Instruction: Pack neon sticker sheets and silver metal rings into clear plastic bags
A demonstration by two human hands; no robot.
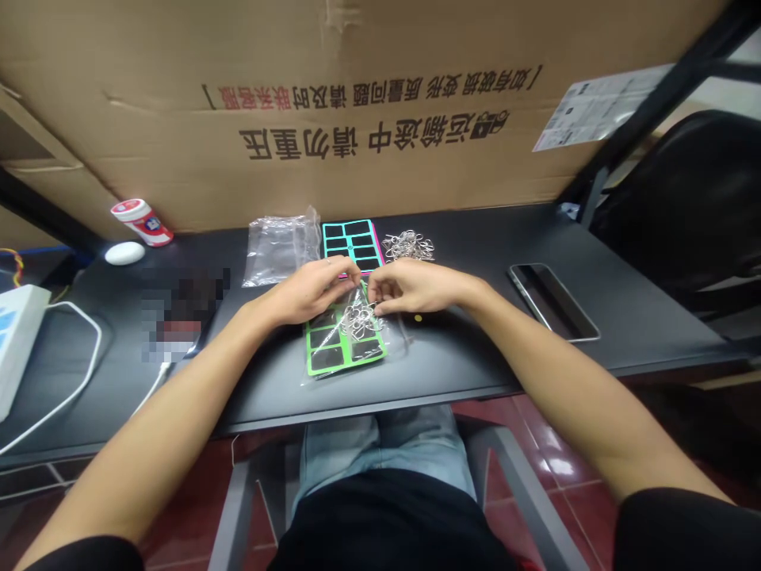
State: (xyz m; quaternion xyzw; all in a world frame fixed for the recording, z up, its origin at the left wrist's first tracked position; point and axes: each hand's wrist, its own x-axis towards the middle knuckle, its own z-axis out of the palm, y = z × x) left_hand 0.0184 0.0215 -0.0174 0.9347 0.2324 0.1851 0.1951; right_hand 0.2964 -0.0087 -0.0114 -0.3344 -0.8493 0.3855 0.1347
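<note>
A clear plastic bag (329,342) lies near the table's front edge, with a green-framed card of black labels and several silver metal rings (360,321) in it. My left hand (318,289) has its fingers closed on the bag's upper edge. At the right of the bag's top, my right hand (410,287) has thumb and fingers bent together on the plastic. Behind my hands lie cards with a cyan frame (353,246), a pink edge showing beneath. A pile of silver rings (409,244) sits to their right.
An unfilled clear bag (279,247) lies at the back left. Farther left are a red and white tub (143,222), a white oval object (124,253) and a white cable (95,349). A phone (552,301) rests at the right. Cardboard (380,182) stands behind the table (464,357).
</note>
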